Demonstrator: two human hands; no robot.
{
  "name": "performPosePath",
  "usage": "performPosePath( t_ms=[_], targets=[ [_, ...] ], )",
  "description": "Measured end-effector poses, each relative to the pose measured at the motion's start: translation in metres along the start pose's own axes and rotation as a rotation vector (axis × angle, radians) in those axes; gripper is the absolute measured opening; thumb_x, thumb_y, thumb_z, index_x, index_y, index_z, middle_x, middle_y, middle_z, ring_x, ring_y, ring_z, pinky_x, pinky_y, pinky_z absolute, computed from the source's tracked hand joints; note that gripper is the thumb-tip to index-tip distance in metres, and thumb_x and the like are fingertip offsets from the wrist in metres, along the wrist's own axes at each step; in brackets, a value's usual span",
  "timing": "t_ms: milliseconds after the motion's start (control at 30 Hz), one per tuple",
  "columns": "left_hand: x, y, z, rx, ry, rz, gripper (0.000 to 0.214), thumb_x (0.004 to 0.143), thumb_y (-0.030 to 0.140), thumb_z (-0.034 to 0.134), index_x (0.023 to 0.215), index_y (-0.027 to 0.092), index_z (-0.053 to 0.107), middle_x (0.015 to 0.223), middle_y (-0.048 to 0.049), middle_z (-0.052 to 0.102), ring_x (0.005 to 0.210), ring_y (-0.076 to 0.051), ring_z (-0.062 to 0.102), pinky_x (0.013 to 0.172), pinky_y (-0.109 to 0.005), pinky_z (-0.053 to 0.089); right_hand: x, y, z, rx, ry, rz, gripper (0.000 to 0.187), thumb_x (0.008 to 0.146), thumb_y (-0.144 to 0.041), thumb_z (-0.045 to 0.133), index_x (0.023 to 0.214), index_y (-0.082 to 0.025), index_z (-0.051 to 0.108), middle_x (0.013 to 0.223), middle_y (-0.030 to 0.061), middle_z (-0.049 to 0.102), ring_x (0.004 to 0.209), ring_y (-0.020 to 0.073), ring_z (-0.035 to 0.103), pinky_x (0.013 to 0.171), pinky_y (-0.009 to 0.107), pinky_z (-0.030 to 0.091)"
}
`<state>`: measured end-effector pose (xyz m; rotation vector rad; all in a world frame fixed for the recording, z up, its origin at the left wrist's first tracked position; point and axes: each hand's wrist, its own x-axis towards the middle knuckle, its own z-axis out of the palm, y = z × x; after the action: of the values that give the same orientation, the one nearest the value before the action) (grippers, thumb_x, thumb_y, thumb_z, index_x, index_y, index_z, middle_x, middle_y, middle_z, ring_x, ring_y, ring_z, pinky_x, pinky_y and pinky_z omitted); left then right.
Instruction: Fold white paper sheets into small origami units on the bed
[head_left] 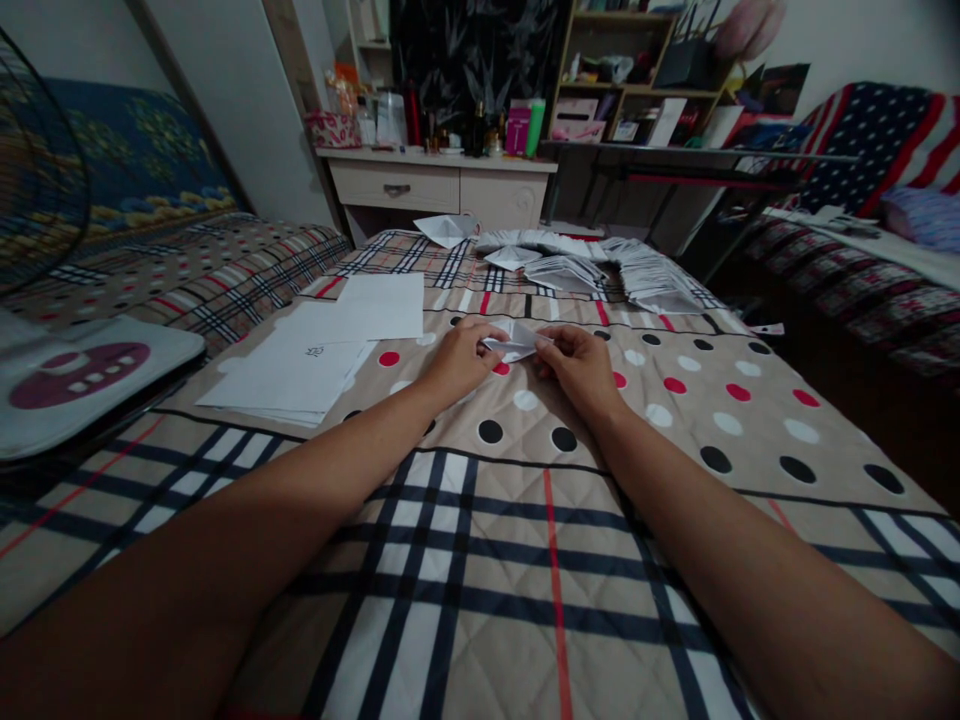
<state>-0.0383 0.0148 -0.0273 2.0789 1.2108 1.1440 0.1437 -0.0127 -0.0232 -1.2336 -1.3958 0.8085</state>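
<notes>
Between my hands is a small piece of folded white paper (517,338), held just above the patterned bedspread (517,530). My left hand (466,358) pinches its left end, fingers closed on the edge. At the right end, my right hand (576,362) grips the paper between thumb and curled fingers. Left of my hands lies a loose stack of flat white paper sheets (281,370), the lower one bearing a small dark mark. Beyond my hands, several folded paper pieces (652,275) sit in packed rows, and one folded piece (448,230) lies apart at the far edge.
A white bag or cushion with a purple patch (82,375) lies at the left, below a fan (37,160). Past the bed stand a white dresser (442,185) covered with bottles and boxes, and a desk (697,152) with shelves. Another bed (870,270) is at the right.
</notes>
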Motion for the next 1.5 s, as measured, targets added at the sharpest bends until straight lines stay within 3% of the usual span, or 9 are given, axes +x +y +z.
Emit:
performPosePath(
  t_ms=[633, 1233, 1500],
  targets=[
    [0.0009, 0.0017, -0.0011, 0.044, -0.013, -0.006, 0.023, 0.077, 0.008, 0.067, 0.097, 0.015, 0.074, 0.114, -0.0075, 0.062, 0.076, -0.008, 0.062, 0.078, -0.025, 0.057, -0.0007, -0.0028, 0.0019, 0.006, 0.018, 0.016, 0.015, 0.073, -0.028, 0.067, 0.083, -0.017, 0.067, 0.060, -0.0006, 0.063, 0.046, 0.0116, 0.053, 0.047, 0.024, 0.042],
    [0.0007, 0.0025, 0.0000, 0.027, 0.001, -0.001, 0.020, 0.077, 0.007, 0.067, 0.094, 0.016, 0.073, 0.109, -0.0055, 0.063, 0.073, -0.008, 0.060, 0.074, -0.024, 0.056, -0.0007, -0.0027, 0.0014, -0.007, 0.001, 0.017, 0.020, 0.074, -0.030, 0.067, 0.087, -0.016, 0.067, 0.061, -0.0007, 0.062, 0.048, 0.0112, 0.054, 0.047, 0.024, 0.042],
    [-0.0004, 0.0068, -0.0019, 0.017, -0.019, -0.037, 0.021, 0.078, 0.006, 0.067, 0.095, 0.016, 0.074, 0.112, -0.0067, 0.062, 0.082, -0.011, 0.063, 0.079, -0.025, 0.057, -0.0001, 0.0000, 0.0015, -0.004, 0.006, 0.009, 0.019, 0.075, -0.029, 0.065, 0.088, -0.015, 0.066, 0.061, -0.0008, 0.062, 0.048, 0.0109, 0.054, 0.048, 0.023, 0.042]
  ],
)
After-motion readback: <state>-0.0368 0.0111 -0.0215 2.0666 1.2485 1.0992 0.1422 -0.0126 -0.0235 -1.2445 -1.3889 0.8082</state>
